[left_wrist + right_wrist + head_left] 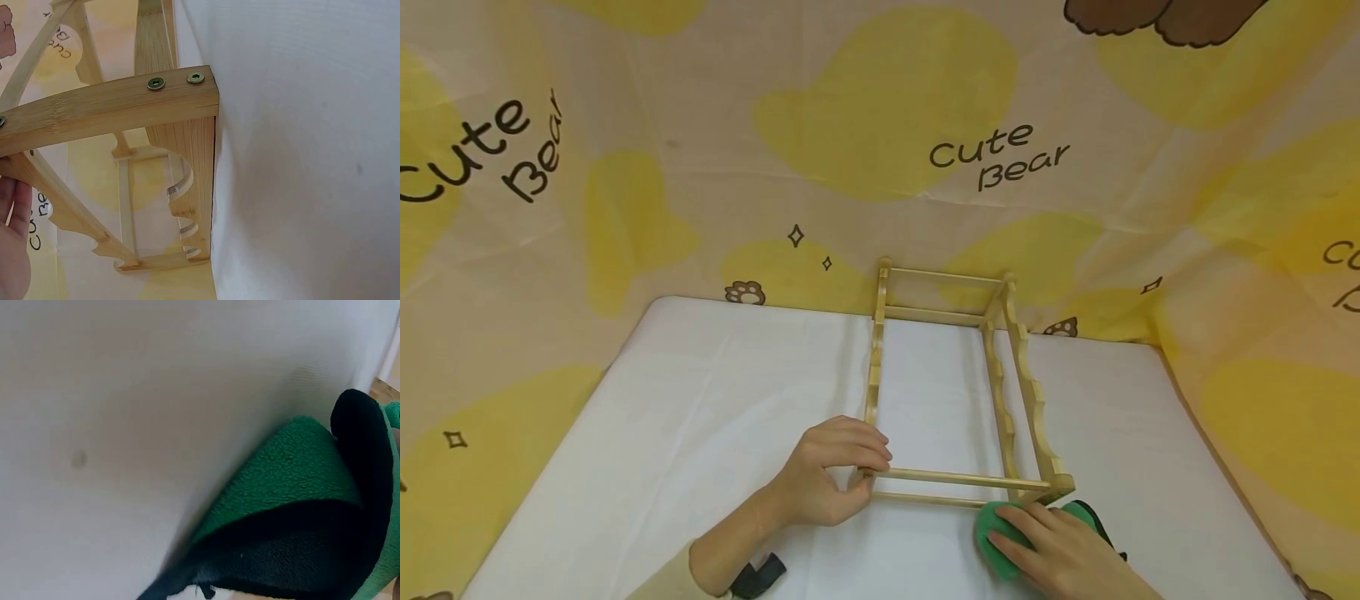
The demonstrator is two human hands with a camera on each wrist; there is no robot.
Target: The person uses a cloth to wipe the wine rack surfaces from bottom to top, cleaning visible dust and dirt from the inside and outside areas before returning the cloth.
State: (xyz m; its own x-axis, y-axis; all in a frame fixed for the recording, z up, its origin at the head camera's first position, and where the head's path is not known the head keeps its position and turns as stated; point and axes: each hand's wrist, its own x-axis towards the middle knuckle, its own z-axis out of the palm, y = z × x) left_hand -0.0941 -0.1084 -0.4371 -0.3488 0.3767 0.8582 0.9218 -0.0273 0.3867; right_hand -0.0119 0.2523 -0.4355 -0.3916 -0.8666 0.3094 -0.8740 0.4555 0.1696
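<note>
One wooden rack, one green cloth, one white tabletop and two grips, left hand and right hand, are visible, plus one dark strap lower left and two whole "Cute Bear" prints.

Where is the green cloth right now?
In the head view, the green cloth is at lower right, held in the right hand at the near right corner of the wooden rack.

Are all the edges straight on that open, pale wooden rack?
No, the left wrist view shows the open, pale wooden rack with rounded notches cut into its side rails.
</note>
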